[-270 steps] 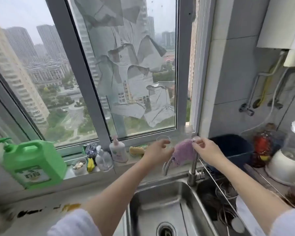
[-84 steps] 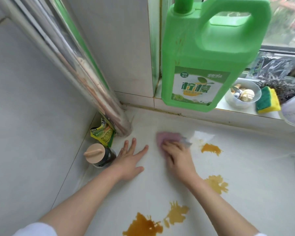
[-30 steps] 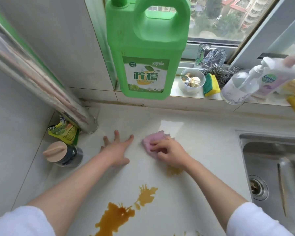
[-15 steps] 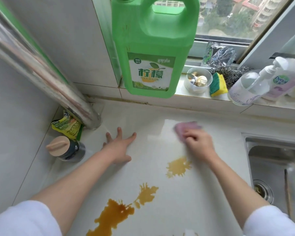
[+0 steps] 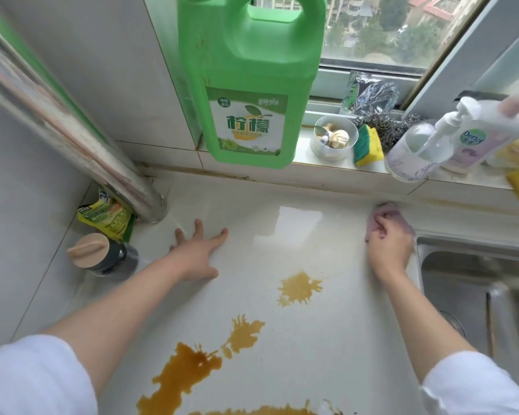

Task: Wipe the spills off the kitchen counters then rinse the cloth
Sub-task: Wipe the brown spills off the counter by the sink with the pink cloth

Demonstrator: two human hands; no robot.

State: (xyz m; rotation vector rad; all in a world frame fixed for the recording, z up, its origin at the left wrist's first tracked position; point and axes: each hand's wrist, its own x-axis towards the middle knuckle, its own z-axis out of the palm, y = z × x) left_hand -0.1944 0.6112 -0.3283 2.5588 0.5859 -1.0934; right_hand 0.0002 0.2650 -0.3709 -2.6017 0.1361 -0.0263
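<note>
My right hand (image 5: 387, 245) grips a pink cloth (image 5: 385, 208) and presses it on the white counter (image 5: 327, 333) at the back right, beside the sink (image 5: 474, 280). My left hand (image 5: 197, 253) lies flat on the counter with its fingers spread. Three brown-yellow spills lie between my arms: a small one (image 5: 298, 287), a middle one (image 5: 244, 332) and a large one (image 5: 183, 375) near the front. A wet sheen (image 5: 297, 220) marks the counter behind them.
A big green detergent jug (image 5: 249, 85) stands on the window ledge. Beside it are a small white bowl (image 5: 334, 139), a yellow-green sponge (image 5: 369, 146) and pump bottles (image 5: 453, 142). A metal pipe (image 5: 72, 136), a snack packet (image 5: 107, 217) and a lidded jar (image 5: 102, 254) fill the left corner.
My right hand has slid the cloth to the right along the back of the counter, up to the sink's edge. My left hand has stayed flat in place.
</note>
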